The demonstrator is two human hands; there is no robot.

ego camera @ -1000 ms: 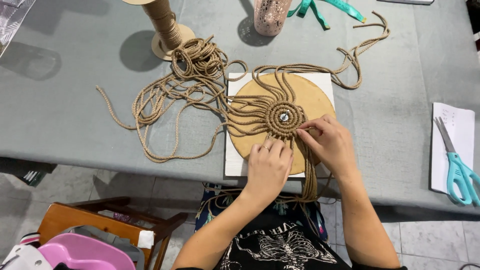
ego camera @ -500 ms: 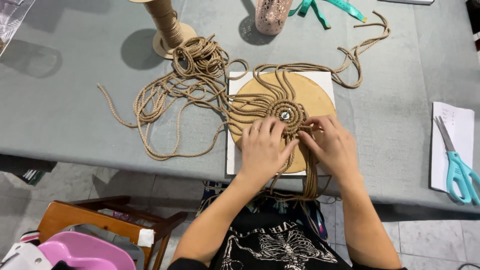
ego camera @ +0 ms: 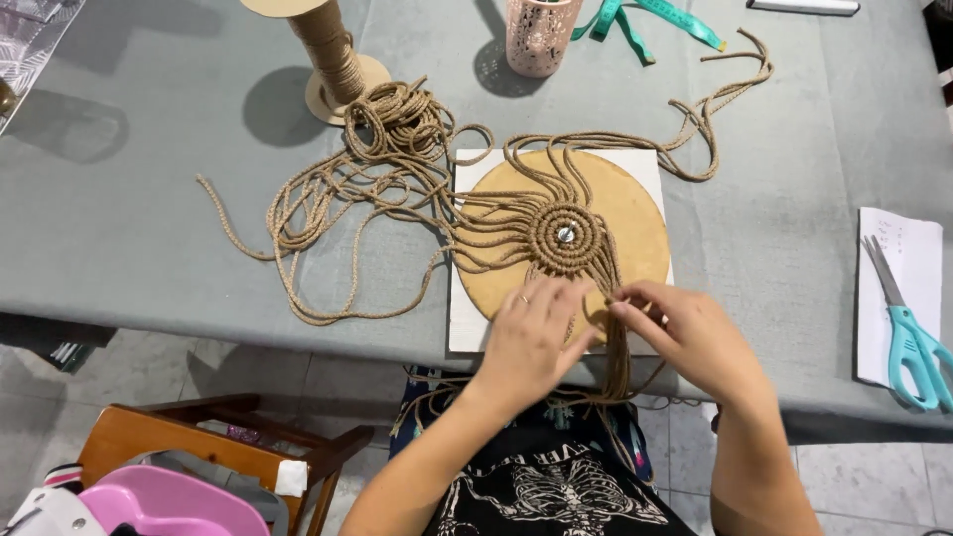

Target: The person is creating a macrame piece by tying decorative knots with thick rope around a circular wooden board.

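Jute-coloured braided cords (ego camera: pixel 476 223) are radiating from a tightly knotted round macramé centre (ego camera: pixel 564 236), which is lying on a round wooden board (ego camera: pixel 635 213); the board is sitting on a white square slab (ego camera: pixel 463 320) near the front edge of the grey table (ego camera: pixel 149 238). A small shiny pin is showing at the middle of the knotted ring.

Left hand (ego camera: pixel 531 337) is resting palm-down on the board's near edge, fingers loosely curved and lying over the cords that are running toward the person; whether it is actually pinching a cord cannot be told from above. Right hand (ego camera: pixel 695 333) is sitting just beside it, thumb and forefinger pressed together on a cord strand just below the knotted centre. Several strands are hanging between the two hands over the table edge.

Loose cord is lying in a tangled pile (ego camera: pixel 397 119) left of the board, touching the base of a wooden spool (ego camera: pixel 328 50) wound with the same cord. A pink perforated cup (ego camera: pixel 541 35) is standing behind the board, with a teal measuring tape (ego camera: pixel 655 15) beside it. Teal-handled scissors (ego camera: pixel 908 333) are lying on a white paper sheet (ego camera: pixel 898 248), well apart to the right. A wooden chair (ego camera: pixel 199 447) is showing below the table.
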